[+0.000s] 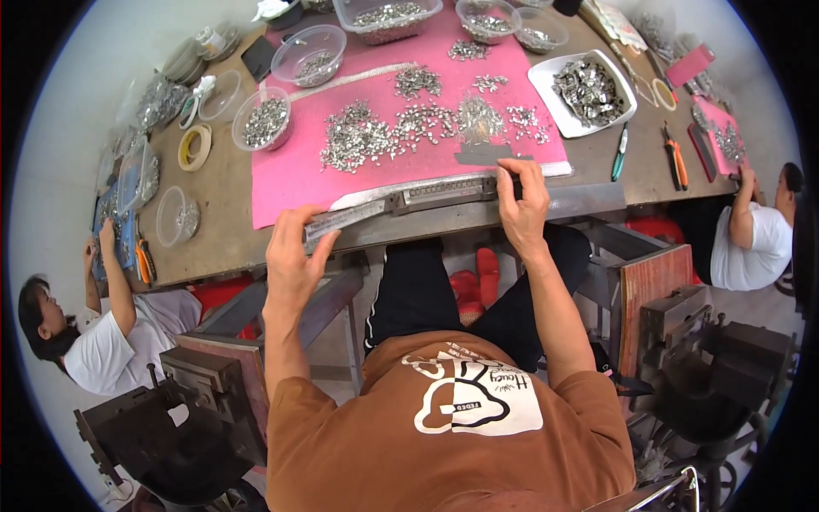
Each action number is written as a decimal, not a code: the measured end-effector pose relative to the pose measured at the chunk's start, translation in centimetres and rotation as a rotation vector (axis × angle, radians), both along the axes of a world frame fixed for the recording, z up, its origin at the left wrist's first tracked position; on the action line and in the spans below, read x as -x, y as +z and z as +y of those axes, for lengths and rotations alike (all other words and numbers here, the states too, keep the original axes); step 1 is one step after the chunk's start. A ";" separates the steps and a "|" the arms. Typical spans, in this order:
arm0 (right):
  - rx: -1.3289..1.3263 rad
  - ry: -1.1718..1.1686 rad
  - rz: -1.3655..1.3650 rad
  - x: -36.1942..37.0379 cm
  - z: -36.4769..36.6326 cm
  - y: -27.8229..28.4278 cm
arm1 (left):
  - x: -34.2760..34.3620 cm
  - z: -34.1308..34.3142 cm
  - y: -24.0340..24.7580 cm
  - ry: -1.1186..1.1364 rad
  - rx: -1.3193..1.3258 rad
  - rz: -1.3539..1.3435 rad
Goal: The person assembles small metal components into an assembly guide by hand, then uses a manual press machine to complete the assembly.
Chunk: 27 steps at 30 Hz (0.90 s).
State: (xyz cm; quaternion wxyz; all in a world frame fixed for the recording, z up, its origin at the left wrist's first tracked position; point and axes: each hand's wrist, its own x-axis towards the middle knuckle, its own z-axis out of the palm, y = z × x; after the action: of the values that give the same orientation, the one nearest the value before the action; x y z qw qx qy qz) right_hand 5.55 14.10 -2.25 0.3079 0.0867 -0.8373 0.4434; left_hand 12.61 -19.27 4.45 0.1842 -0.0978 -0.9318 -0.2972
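Note:
Along the bench's front edge lies a long, narrow metal bar point(442, 192) with a row of slots or small parts in it and dark blocks at its ends. My left hand point(294, 256) is closed on a silvery ridged metal strip point(345, 220) that angles off the bar's left end. At the bar's right end, thumb and fingers of my right hand point(523, 205) come together by the dark block; what they pinch is too small to tell. Beyond the bar, loose small silvery metal pieces point(354, 136) and a heap of thin metal pins point(479, 119) cover a pink mat point(290, 188).
Clear plastic tubs of metal pieces point(264, 119) stand at the far side. A white tray point(559, 124), green-handled tool point(620, 154) and orange-handled pliers point(676, 158) lie right; tape rolls point(194, 147) lie left. Co-workers sit at the left point(111, 341) and right point(751, 239).

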 end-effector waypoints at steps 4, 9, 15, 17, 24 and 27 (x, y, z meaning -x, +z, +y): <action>-0.072 -0.014 0.015 0.1 -0.5 0.4 | 1.7 5.2 2.9 -0.319 -0.177 0.020; -0.234 -0.116 0.055 -0.4 0.0 0.7 | 6.2 11.9 -2.2 -0.444 -0.110 0.139; -0.237 -0.047 0.010 -2.5 1.2 0.4 | 5.7 12.2 -4.8 -0.170 0.209 0.131; -0.011 0.042 0.018 -3.1 -0.8 1.7 | 5.6 12.5 -5.1 -0.150 0.194 0.176; -0.054 0.058 0.129 -6.3 -1.2 0.1 | 4.5 13.1 -6.2 -0.235 0.064 0.221; -0.014 0.080 0.148 -6.0 -0.8 -0.1 | 3.7 14.1 -6.4 -0.121 -0.032 0.206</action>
State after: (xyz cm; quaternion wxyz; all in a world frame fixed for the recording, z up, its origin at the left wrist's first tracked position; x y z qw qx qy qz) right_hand 11.51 13.30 -2.33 0.3506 0.1546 -0.8111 0.4419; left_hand 8.89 -5.21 -1.94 0.2623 -0.1808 -0.8954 -0.3110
